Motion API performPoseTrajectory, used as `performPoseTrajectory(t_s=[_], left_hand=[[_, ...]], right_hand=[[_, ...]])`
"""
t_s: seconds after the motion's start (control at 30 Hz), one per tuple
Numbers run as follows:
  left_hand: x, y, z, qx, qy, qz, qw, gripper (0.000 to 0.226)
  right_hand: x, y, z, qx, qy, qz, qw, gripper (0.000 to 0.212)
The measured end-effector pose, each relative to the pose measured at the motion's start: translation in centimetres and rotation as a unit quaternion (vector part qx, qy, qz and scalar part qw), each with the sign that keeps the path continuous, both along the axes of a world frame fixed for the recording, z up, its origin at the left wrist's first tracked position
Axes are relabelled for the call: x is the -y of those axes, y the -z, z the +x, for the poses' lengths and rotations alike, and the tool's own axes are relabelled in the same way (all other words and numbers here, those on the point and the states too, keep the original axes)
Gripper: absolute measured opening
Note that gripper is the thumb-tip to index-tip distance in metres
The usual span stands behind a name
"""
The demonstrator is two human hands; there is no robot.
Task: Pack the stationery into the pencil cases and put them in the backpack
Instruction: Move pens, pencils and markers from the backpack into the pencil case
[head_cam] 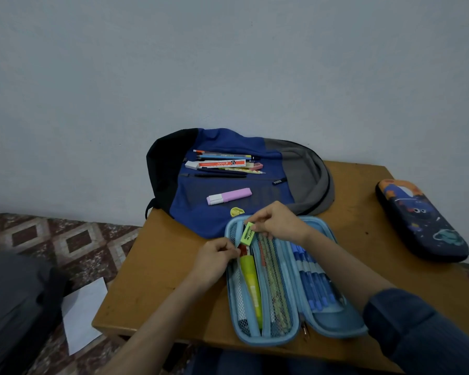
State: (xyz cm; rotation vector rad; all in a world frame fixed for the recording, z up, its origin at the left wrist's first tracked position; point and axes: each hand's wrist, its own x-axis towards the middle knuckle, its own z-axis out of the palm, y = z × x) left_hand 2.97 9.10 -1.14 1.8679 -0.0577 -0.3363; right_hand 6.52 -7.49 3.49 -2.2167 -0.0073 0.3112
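Several loose things: a heap of stationery [224, 165], made up of pens, pencils and boxed erasers, lay on the flat backpack [192, 207]. A pink highlighter [229, 196] lay nearer, and a small yellow object [237, 211] sat at the backpack's near edge; what it was could not be told.
In the way: the right hand [279, 223] covered the far end of the open pencil case [266, 340], and that end overlapped the backpack's near edge.
Table: a brown wooden table [146, 266], small, with the backpack at its far edge against the wall.
Room: a plain pale wall [228, 63] and a patterned tile floor [65, 239]. A white sheet of paper [84, 315] lay on the floor beside the table.
Open pencil case: light blue, spread flat near the person. Its left half had a mesh pocket [238, 296] with a yellow-green highlighter [251, 285] beside it and long thin items behind more mesh. Its right half held a row of blue pens [313, 280].
Second pencil case: the dark printed pencil case [423, 220] was zipped shut at the table's right edge, well apart.
Green eraser: the green eraser [247, 234] was held just above the left half's far end.
Right hand: fingertips pinched the green eraser.
Left hand: the left hand [217, 259] had curled fingers pinching the mesh pocket's edge.
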Motion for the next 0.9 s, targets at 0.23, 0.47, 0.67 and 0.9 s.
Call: performPoseTrajectory(t_s=[0.23,0.47,0.67,0.9], left_hand=[[-0.2,0.0,0.2,-0.015,0.002,-0.022,1.000,0.034],[-0.1,-0.2,0.0,0.014,0.002,-0.022,1.000,0.023],[-0.3,0.3,-0.1,0.035,0.009,0.007,0.999,0.027],[-0.6,0.7,-0.2,0.077,0.009,0.043,0.996,0.024]], right_hand=[[0.3,1.0,-0.1,-0.009,0.031,0.033,0.999,0.014],[-0.7,1.4,0.0,0.027,-0.021,-0.046,0.998,0.004],[-1.7,1.7,-0.4,0.061,-0.070,-0.152,0.984,0.030],[-1.8,1.4,-0.9,0.070,-0.071,-0.184,0.978,0.026]])
